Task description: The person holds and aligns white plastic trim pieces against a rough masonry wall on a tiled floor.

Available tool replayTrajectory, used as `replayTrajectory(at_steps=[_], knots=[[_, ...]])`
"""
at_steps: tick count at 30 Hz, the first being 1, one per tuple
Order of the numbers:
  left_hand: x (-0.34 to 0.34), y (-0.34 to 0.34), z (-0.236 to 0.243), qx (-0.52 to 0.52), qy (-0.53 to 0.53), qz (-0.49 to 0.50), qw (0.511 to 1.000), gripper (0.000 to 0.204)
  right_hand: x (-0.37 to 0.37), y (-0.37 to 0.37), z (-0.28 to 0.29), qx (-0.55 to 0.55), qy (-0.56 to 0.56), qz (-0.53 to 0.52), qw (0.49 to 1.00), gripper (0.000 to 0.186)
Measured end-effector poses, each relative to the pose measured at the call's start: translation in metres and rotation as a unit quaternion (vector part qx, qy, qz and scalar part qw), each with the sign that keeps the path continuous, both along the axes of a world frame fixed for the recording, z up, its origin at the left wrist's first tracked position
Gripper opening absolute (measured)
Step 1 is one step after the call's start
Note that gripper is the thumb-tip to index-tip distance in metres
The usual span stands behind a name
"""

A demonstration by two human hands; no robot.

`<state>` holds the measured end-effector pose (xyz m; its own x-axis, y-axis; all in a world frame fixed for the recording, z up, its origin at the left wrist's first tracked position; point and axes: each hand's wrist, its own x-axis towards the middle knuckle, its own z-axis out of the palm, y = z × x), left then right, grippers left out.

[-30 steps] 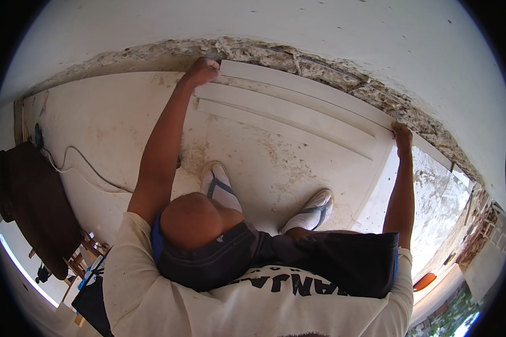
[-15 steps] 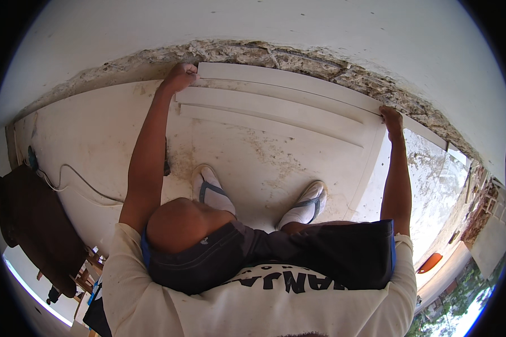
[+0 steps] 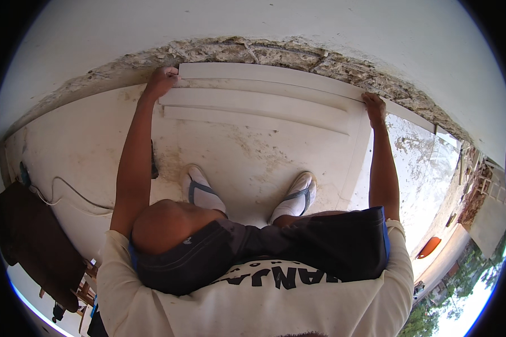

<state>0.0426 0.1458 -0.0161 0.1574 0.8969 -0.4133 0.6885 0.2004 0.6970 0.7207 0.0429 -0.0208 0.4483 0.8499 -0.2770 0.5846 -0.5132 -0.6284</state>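
Observation:
A long, flat white strip (image 3: 264, 71), much like a skirting tile, lies along the foot of the wall, below a rough band of broken plaster. My left hand (image 3: 161, 83) is closed at its left end, the fingers curled around the corner. At the other end, my right hand (image 3: 375, 108) grips the strip with bent fingers. On the floor just nearer to me are two more pale strips, a wider one (image 3: 253, 101) and a narrower one (image 3: 253, 119), roughly parallel to the held one. Both arms are stretched forward.
The chipped wall band (image 3: 275, 53) runs across the far side. My sandalled feet stand on the dusty floor (image 3: 247, 163). A dark object (image 3: 154, 160) lies beside my left arm. Farther left are a cable (image 3: 67, 188) and dark brown furniture (image 3: 36, 247). An orange object (image 3: 429, 247) lies right.
The whole view has shifted slightly, so strips, hands and feet appear farther left. Both hands stay at the strip's ends, and the strip shows no clear movement against the floor strips.

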Motion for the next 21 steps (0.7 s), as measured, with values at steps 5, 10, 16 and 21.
replayTrajectory(at_steps=[5, 10, 16, 21], knots=[[0.011, -0.017, 0.017, 0.060, 0.044, 0.060, 0.995, 0.033, -0.003, -0.014, 0.002, 0.073, -0.025, -0.038, 0.996, 0.038], [0.000, -0.057, 0.033, 0.184, 0.215, 0.021, 0.959, 0.041, -0.073, -0.051, 0.041, 0.041, -0.085, 0.106, 0.990, 0.039], [0.010, -0.088, 0.011, 0.114, 0.282, 0.106, 0.947, 0.057, -0.099, -0.085, 0.060, -0.007, -0.132, 0.219, 0.967, 0.055], [0.011, -0.093, 0.019, 0.059, 0.225, 0.207, 0.950, 0.049, -0.097, -0.077, 0.048, 0.005, -0.065, 0.206, 0.976, 0.058]])
